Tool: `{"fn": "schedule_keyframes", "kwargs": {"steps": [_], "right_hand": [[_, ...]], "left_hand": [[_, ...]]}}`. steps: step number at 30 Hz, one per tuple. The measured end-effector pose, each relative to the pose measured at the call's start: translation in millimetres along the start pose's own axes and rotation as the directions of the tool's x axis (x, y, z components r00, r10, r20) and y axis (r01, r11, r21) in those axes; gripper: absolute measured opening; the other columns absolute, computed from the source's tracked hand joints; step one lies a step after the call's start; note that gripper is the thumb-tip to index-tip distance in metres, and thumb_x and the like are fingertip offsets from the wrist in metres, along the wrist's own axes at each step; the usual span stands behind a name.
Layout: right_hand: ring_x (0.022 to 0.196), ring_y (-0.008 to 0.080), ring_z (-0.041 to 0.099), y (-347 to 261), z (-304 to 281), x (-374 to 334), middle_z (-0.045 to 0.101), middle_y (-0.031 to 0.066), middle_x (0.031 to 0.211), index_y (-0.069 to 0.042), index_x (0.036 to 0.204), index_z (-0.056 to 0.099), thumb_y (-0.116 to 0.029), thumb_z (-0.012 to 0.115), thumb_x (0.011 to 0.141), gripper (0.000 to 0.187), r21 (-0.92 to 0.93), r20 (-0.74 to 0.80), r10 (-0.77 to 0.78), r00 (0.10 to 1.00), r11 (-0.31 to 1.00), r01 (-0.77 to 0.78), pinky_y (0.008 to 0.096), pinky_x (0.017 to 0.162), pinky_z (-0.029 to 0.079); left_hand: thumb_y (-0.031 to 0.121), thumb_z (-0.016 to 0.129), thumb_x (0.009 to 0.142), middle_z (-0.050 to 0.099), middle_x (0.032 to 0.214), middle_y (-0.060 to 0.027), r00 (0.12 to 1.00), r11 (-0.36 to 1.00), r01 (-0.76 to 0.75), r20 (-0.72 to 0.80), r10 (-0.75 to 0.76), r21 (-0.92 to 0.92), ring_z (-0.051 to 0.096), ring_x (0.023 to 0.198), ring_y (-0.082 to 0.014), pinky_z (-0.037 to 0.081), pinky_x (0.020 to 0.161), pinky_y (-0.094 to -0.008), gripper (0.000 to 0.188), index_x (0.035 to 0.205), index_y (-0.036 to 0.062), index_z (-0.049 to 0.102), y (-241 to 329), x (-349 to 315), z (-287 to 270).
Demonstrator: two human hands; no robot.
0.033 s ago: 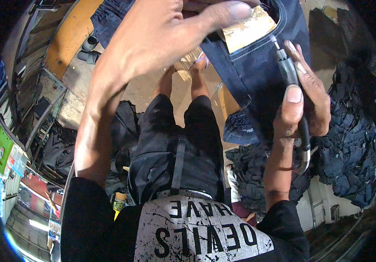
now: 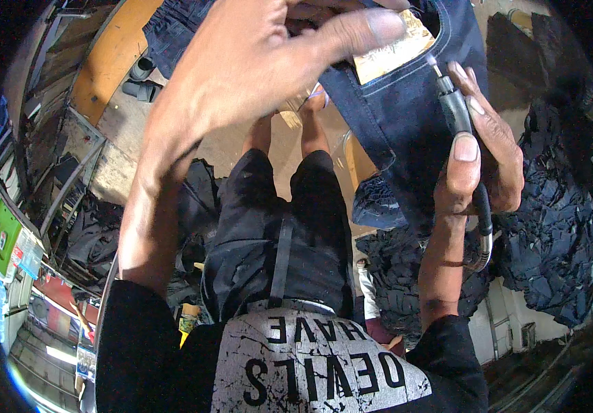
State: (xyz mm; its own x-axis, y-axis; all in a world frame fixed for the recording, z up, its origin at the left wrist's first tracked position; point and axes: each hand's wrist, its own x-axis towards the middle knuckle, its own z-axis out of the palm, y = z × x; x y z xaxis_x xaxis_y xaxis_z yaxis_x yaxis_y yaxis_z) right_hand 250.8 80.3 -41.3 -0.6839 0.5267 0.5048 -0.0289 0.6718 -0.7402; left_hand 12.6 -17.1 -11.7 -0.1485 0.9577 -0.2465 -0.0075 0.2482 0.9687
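Dark blue jeans (image 2: 396,120) hang in front of me at the upper right, with pale stitching along a curved pocket edge. A flat, worn, yellowish-white piece (image 2: 387,60) shows inside that curve. My left hand (image 2: 248,69) is at the jeans' upper part, its thumb across the pale piece; its fingers curl at the picture's upper edge and are partly cut off. My right hand (image 2: 482,158) is closed around a black rotary tool (image 2: 453,110). The tool's small pale tip is beside the stitched edge; whether it touches cannot be made out.
A cable with a metal sleeve (image 2: 481,255) runs down from the tool. Heaps of dark cloth (image 2: 551,234) stand at the right; more dark cloth (image 2: 100,224) is at the left. Slippers (image 2: 139,89) lie on the floor near an orange-brown board (image 2: 107,62). Blue garments (image 2: 176,31) lie far ahead.
My left hand has shifted slightly right, its thumb reaching further over the pale piece. My right hand and the tool's cable have moved a little to the right.
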Motion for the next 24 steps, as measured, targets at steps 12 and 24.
{"fn": "schedule_keyframes", "kwargs": {"steps": [12, 24], "right_hand": [[0.110, 0.0463, 0.075, 8.0, -2.2, -0.9, 0.075, 0.0323, 0.103, 0.009, 0.106, 0.073, -0.008, 0.067, 0.090, 0.024, 0.047, 0.051, 0.074, 0.996, 0.996, -0.077, 0.0635, 0.104, 0.055], [0.109, 0.0465, 0.076, 4.1, -0.4, -0.3, 0.077, 0.0273, 0.097, 0.008, 0.106, 0.075, -0.005, 0.069, 0.086, 0.024, 0.001, 0.071, 0.055, 0.996, 0.998, -0.055, 0.0632, 0.103, 0.056]], "left_hand": [[0.004, 0.091, 0.078, 0.075, 0.119, -0.0133, 0.990, 0.991, 0.039, -0.138, -0.022, 0.126, 0.073, 0.109, -0.0166, 0.059, 0.097, -0.0326, 0.055, 0.127, -0.0006, 0.066, 12.7, -5.6, 20.0], [-0.005, 0.085, 0.082, 0.075, 0.121, -0.0157, 0.995, 0.996, -0.002, -0.097, 0.010, 0.090, 0.073, 0.114, -0.0198, 0.059, 0.101, -0.0350, 0.049, 0.126, -0.0016, 0.064, 12.6, -10.0, 20.2]]}}
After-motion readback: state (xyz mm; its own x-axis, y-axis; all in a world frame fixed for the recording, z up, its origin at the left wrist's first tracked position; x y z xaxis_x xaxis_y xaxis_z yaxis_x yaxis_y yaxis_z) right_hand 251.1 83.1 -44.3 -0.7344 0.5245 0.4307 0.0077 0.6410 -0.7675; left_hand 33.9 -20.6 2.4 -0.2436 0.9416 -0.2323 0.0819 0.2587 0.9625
